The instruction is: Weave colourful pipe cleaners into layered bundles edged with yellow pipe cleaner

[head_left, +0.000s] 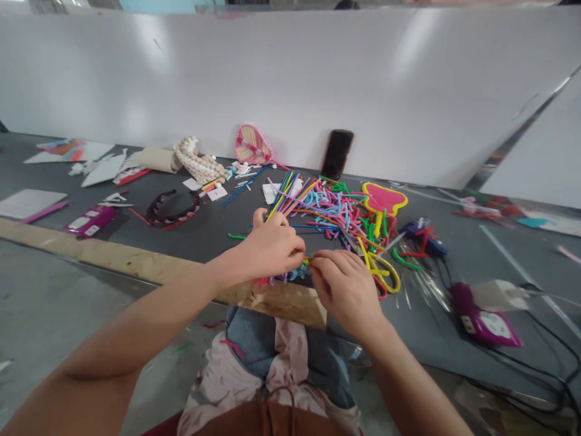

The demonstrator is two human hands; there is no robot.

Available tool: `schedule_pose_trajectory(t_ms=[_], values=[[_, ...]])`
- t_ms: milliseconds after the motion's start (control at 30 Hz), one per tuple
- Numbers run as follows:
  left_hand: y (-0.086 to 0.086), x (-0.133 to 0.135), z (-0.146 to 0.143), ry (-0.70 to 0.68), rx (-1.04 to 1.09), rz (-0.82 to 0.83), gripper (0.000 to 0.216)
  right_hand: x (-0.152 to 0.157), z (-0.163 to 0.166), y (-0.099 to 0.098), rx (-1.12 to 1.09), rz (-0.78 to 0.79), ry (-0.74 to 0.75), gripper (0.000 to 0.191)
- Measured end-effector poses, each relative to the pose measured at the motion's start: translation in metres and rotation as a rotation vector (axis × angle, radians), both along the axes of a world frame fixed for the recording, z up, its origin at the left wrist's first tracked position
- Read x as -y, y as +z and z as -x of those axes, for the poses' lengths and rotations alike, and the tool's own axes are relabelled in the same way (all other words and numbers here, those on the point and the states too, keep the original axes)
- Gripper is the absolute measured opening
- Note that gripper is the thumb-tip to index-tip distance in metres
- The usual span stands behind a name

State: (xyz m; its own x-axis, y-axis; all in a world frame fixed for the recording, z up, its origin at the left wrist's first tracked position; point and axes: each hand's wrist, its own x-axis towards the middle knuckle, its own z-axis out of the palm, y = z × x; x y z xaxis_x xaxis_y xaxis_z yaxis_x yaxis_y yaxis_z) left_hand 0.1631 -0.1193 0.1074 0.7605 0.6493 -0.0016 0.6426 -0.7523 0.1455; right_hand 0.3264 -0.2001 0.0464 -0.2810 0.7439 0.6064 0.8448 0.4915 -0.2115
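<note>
A short green and orange pipe cleaner (pixel 307 260) spans the small gap between my hands at the table's front edge. My left hand (pixel 275 245) is closed, its fingertips pinching one end. From the other side my right hand (pixel 342 284) pinches the same piece, fingers bent together. Just beyond them lies a tangled heap of pipe cleaners (pixel 329 206) in purple, blue, pink and green. A bundle of straight pipe cleaners (pixel 287 192) fans out behind my left hand. Yellow loops of pipe cleaner (pixel 385 272) rest beside my right hand. My fingers hide part of the held piece.
A yellow-edged pink shape (pixel 385 198) and a phone (pixel 337 152) stand near the white partition (pixel 290 79). To the left are a dark braided headband (pixel 172 209) and a purple packet (pixel 92 220). Right are a glue gun (pixel 424 238), another purple packet (pixel 485 318) and cables.
</note>
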Motion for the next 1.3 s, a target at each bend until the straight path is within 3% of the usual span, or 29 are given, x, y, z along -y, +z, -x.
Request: schedule_pose_trajectory(t_ms=[333, 667, 967, 1300], values=[[0.003, 0.001, -0.003, -0.032, -0.096, 0.039, 0.017, 0.003, 0.003, -0.003, -0.031, -0.005, -0.101, 0.011], [0.002, -0.005, -0.003, -0.033, -0.065, 0.087, 0.026, 0.003, 0.003, -0.002, 0.049, -0.029, -0.076, 0.01], [0.003, -0.008, -0.003, -0.027, -0.076, 0.105, 0.022, 0.015, -0.01, 0.013, -0.089, -0.053, -0.081, 0.014], [0.002, -0.007, -0.002, -0.025, -0.092, 0.036, 0.014, -0.001, -0.002, 0.005, 0.135, 0.04, -0.06, 0.014]])
